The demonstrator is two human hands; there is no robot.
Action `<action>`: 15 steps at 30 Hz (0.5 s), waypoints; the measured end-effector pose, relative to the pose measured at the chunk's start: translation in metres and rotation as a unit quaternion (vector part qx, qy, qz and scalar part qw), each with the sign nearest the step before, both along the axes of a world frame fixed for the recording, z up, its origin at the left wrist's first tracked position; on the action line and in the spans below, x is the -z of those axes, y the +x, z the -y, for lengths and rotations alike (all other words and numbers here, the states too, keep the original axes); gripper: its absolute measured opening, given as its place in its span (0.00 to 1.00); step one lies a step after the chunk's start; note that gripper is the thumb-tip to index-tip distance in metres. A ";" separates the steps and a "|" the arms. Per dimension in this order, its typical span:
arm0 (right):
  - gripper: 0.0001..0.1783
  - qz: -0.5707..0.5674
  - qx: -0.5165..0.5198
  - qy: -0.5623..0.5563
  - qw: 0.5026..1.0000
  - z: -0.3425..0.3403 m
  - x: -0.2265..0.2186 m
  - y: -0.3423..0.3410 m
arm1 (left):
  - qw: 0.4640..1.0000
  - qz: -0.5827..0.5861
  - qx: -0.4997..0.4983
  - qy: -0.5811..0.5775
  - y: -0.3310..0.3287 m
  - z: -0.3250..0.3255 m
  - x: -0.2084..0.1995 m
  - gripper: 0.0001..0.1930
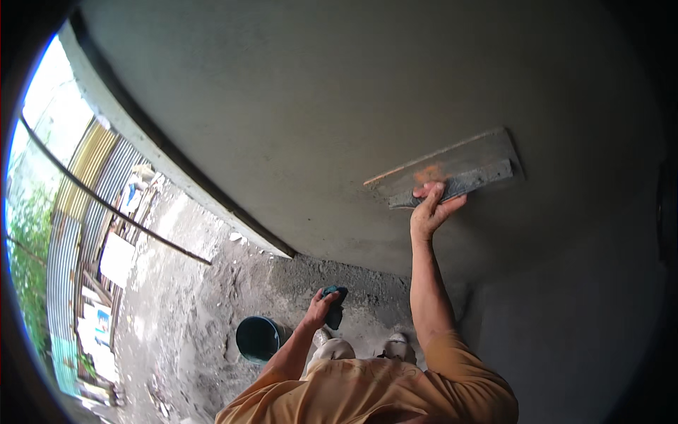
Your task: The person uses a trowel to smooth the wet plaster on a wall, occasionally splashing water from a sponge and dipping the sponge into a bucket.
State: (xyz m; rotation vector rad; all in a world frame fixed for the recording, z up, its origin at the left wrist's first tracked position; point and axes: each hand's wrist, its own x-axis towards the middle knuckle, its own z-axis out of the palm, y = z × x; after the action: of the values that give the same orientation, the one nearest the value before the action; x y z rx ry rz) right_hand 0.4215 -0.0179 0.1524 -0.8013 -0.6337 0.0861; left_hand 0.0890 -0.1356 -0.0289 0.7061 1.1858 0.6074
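Note:
My right hand [436,206] is wrapped round the handle of a plastering trowel [487,152], a long flat blade with a worn grey grip and orange stains. The blade lies against the grey plastered wall [268,106], tilted up toward the right. Low on my left, my left hand [321,309] is closed on a dark teal cloth or sponge [335,311]; which of the two I cannot tell. Part of it hangs below the fingers. Beside my left forearm a dark green bucket [260,339] stands on the ground, its inside dark.
The wall ends at the left in a pale edge strip [169,159]. Rough grey ground [191,304] runs along its foot. Farther left are a corrugated metal fence [63,283], leaning boards [117,258] and scattered debris. A dark cable or rod [106,201] slants across that side.

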 end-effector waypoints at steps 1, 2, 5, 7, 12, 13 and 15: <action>0.23 0.041 -0.012 0.013 0.999 -0.010 -0.029 -0.012 | 0.999 0.042 -0.017 0.004 0.008 -0.004 -0.008 0.15; 0.24 0.082 -0.018 0.026 0.996 -0.021 -0.054 -0.024 | 0.996 0.083 -0.027 0.009 0.013 -0.009 -0.014 0.15; 0.29 0.228 -0.071 0.011 0.971 -0.062 -0.123 -0.079 | 0.988 0.137 -0.068 0.031 0.003 -0.007 -0.014 0.18; 0.33 0.352 0.006 -0.106 0.930 -0.099 -0.149 -0.112 | 0.982 0.165 -0.081 0.029 -0.008 -0.012 -0.011 0.18; 0.33 0.578 -0.069 -0.256 0.772 -0.128 -0.149 -0.190 | 0.967 0.206 -0.147 0.041 -0.088 -0.032 0.002 0.18; 0.34 0.622 -0.027 -0.263 0.737 -0.124 -0.139 -0.192 | 0.961 0.204 -0.180 0.044 -0.116 -0.031 0.003 0.17; 0.34 0.670 0.021 -0.309 0.675 -0.109 -0.116 -0.175 | 0.952 0.195 -0.229 0.064 -0.178 -0.030 0.013 0.17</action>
State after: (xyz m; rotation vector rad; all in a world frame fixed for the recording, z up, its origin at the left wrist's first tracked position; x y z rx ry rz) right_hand 0.2465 0.0914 0.2684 -1.5164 -2.0709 -0.4137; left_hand -0.0894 -0.1054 -0.0418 0.3871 0.9437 1.1641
